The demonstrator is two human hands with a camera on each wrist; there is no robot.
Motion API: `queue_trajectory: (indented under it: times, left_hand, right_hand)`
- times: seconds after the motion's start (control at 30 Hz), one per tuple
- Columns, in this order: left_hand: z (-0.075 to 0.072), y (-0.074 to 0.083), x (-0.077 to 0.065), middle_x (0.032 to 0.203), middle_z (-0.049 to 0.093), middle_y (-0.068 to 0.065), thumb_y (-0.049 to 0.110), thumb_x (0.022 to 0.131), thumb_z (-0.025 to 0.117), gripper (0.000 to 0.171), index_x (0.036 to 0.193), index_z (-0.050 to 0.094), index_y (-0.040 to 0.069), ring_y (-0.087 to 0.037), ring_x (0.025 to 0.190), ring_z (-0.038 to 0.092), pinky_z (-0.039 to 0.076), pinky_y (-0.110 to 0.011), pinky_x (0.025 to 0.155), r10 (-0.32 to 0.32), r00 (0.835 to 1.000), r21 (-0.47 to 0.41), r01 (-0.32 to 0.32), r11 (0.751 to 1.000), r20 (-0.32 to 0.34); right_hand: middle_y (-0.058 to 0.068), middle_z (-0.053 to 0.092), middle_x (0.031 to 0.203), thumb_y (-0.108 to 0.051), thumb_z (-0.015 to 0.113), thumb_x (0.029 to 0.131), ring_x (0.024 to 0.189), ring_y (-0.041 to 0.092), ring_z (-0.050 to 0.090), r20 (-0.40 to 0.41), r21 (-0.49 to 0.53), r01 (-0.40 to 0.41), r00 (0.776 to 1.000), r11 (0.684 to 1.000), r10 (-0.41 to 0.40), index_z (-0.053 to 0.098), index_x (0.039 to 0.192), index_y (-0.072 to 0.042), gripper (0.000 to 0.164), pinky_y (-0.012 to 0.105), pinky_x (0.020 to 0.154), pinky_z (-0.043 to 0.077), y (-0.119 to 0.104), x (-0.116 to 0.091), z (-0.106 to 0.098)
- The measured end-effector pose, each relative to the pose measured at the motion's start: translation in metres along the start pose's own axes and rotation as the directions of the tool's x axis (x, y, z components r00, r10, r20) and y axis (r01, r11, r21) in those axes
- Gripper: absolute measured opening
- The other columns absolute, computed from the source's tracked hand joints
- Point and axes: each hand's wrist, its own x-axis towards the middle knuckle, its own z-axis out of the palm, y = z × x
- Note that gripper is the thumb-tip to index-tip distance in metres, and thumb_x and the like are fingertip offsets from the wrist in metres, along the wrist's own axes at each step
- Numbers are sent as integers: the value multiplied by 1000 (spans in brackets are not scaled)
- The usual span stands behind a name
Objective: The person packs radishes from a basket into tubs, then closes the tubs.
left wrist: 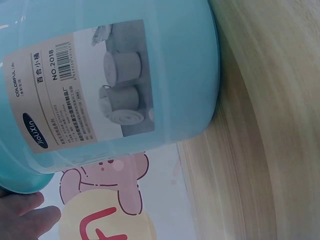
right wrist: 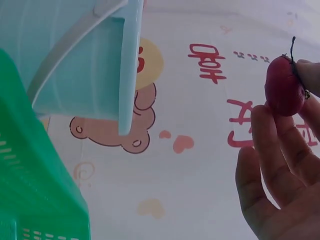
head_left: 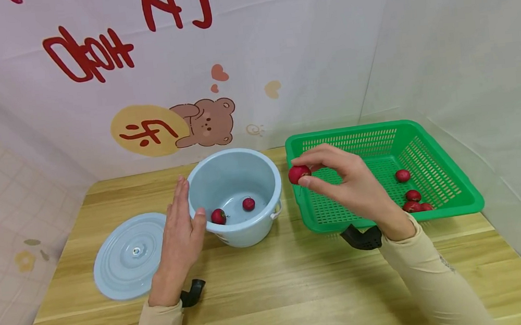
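Between thumb and fingers my right hand [head_left: 349,177] pinches a red radish [head_left: 299,174], raised over the left edge of the green basket [head_left: 390,218]. The right wrist view shows the same radish [right wrist: 285,86] with its thin root tail. My left hand [head_left: 180,238], its fingers straight, is at the left rim of the light blue bucket [head_left: 244,233]; whether it touches the rim I cannot tell. Inside the bucket lie two radishes, one on the left [head_left: 218,216] and one on the right [head_left: 248,204]. Several more radishes [head_left: 413,196] sit in the basket's right side.
A round light blue lid [head_left: 128,259] lies flat on the wooden table [head_left: 273,297], left of the bucket. The bucket's outer side bears a printed label [left wrist: 75,85]. Behind everything hangs a white printed backdrop [head_left: 314,37].
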Motion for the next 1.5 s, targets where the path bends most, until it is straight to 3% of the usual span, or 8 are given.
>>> queue_trajectory:
  times: [0.4, 0.67, 0.83, 1.3, 1.5]
  left_hand:
    - [1, -1, 1, 172, 19, -12, 45, 110, 38, 71, 163, 24, 1, -34, 156, 21, 21, -74, 116, 20, 1000, 8, -20, 1000, -9]
    - [-1, 0, 0, 172, 19, -10, 42, 109, 40, 69, 164, 24, 3, -33, 157, 21, 21, -74, 116, 6, 1000, 14, -6, 1000, -5]
    - [0, 0, 0, 172, 19, -12, 41, 109, 40, 69, 164, 23, 3, -33, 157, 20, 20, -73, 117, 3, 1000, 8, -3, 1000, -2]
    - [0, 1, -1, 173, 17, -8, 44, 109, 41, 70, 165, 22, 5, -33, 157, 19, 19, -72, 118, -2, 1000, 1, 2, 1000, -3]
    - [1, 0, -1, 173, 17, -7, 44, 109, 41, 70, 165, 22, 5, -33, 157, 19, 18, -72, 118, 0, 1000, -6, 0, 1000, -8]
  right_hand:
    - [-2, 70, 115, -1, 80, 88, 100, 13, 62, -2, -9, 24, 1000, 1000, -24, 74, 123, -12, 37, 27, 86, 53, 10, 13, 40]
    - [-2, 70, 119, -10, 80, 91, 111, 14, 63, 13, -64, 28, 1000, 998, -27, 75, 121, -11, 31, 37, 94, 54, 21, 20, 65]
    - [-1, 69, 119, -14, 80, 92, 108, 12, 63, 60, -119, 48, 997, 992, -41, 75, 120, -11, 29, 30, 86, 55, 25, 21, 77]
    - [-1, 70, 114, -16, 81, 92, 103, 15, 65, 185, -304, 65, 983, 950, -8, 76, 119, -11, 28, 32, 87, 53, 29, 25, 91]
    - [-1, 71, 120, -21, 77, 95, 111, 17, 65, 211, -323, 42, 977, 945, 28, 75, 121, -13, 28, 35, 93, 54, 28, 24, 91]
